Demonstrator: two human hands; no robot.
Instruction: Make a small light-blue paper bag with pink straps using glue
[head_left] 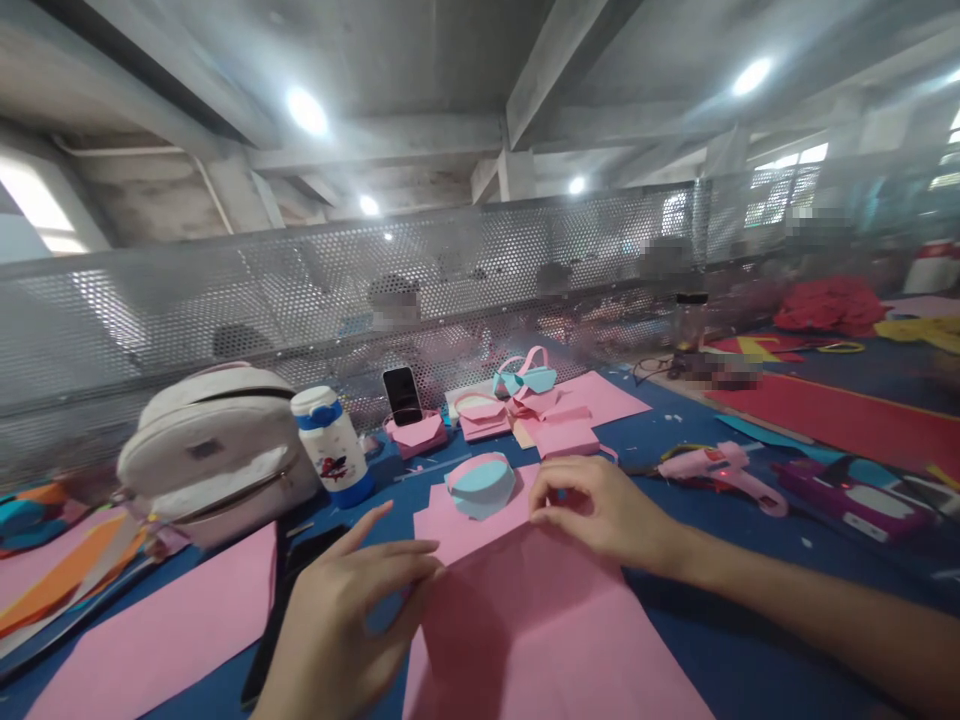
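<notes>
A large pink paper sheet (540, 630) lies on the blue table (750, 650) in front of me. My left hand (352, 610) pinches its left edge near a fold, fingers closed on the paper. My right hand (600, 510) presses and pinches the same sheet at its upper edge, fingers curled. Just beyond the fingers sits a small pink and light-blue paper piece (480, 485). Further back lie several finished pink paper bags (525, 405).
A white backpack (214, 450) and a white bottle with blue cap (334, 445) stand at the left. A phone (403, 395) leans on a pink holder. A pink glue gun (720, 470) lies at the right. Another pink sheet (165, 640) lies left. A mesh partition (300, 290) closes the back.
</notes>
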